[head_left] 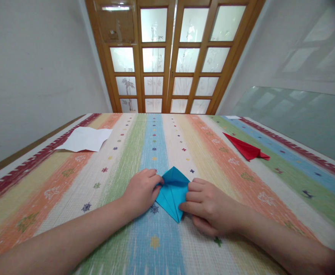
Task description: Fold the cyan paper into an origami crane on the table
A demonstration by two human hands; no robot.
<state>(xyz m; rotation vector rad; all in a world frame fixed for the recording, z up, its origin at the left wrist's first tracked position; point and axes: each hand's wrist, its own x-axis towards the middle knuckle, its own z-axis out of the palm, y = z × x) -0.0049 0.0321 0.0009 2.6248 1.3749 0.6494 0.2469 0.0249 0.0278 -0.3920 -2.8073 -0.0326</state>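
Hands [142,192] [210,208] curl inward, holding folded blue paper [171,194] from either side.

2 forearms [84,233] angled inward; left grip [143,191], right grip [210,206] curled, pinching.

One head-worn camera is facing forward and down along the worktop [156,259], and is taking in the paned doors [167,65] beyond its far edge. It is viewing the left hand [143,191] and right hand [210,204] from near, at lower centre.
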